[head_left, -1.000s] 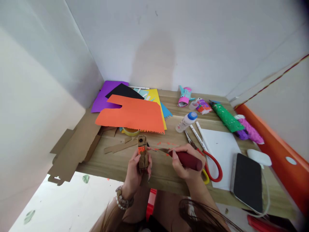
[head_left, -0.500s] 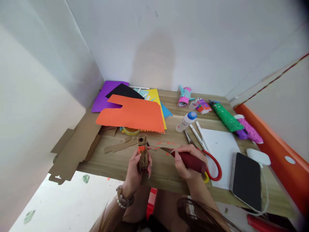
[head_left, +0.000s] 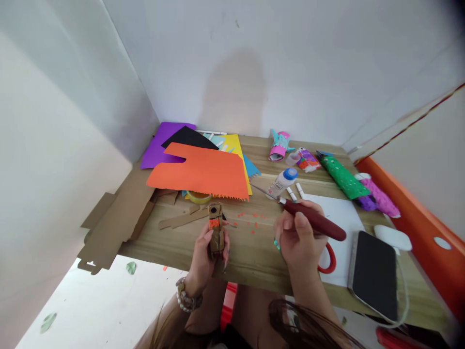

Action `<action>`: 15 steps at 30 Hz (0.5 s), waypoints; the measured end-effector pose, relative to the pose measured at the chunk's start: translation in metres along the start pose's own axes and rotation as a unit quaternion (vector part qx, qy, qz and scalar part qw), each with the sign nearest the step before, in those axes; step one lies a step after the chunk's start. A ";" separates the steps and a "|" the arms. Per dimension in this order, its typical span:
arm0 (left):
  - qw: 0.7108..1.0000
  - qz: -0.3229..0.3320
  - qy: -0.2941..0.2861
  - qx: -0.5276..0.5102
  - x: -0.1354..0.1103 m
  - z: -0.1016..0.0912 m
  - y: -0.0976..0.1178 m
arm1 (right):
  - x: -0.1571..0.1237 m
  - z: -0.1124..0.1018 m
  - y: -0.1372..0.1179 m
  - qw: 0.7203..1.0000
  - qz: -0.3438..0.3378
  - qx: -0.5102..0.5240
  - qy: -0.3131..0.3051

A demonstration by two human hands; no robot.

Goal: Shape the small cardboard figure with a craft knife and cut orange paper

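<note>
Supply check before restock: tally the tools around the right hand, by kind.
Craft knife, held in the right hand: 1
Glue bottle: 1
White pens: 2
Scissors, partly hidden: 1
Total: 5

Left hand (head_left: 205,257) closed, right hand (head_left: 300,242) raised, fingers (head_left: 300,220) curled
</note>
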State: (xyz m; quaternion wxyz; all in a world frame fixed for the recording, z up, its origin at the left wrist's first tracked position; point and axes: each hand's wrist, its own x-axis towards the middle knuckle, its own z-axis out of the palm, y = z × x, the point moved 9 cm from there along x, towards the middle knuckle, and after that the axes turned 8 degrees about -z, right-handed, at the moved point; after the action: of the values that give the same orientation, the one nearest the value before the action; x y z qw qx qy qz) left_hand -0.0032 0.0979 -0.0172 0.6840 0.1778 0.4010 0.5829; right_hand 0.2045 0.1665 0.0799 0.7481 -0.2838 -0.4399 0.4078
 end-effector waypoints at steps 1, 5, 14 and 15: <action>1.000 -0.001 0.003 0.000 0.000 0.000 0.000 | -0.002 0.002 0.001 1.000 0.000 -0.002 -0.015; 1.000 0.006 0.004 0.005 -0.001 0.001 0.001 | -0.013 0.001 -0.001 0.998 -0.035 -0.028 -0.047; 1.000 0.014 0.009 0.003 -0.001 -0.003 -0.003 | -0.039 0.017 -0.026 0.963 -0.153 -0.141 -0.174; 1.000 0.012 0.011 0.004 -0.001 -0.003 -0.004 | -0.041 0.020 -0.028 0.956 -0.163 -0.163 -0.181</action>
State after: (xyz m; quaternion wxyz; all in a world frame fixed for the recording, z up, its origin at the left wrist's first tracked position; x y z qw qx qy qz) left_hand -0.0035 0.0953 -0.0215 0.6717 0.1791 0.4087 0.5914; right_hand 0.1850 0.1184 0.0932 0.6562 -0.2473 -0.6686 0.2474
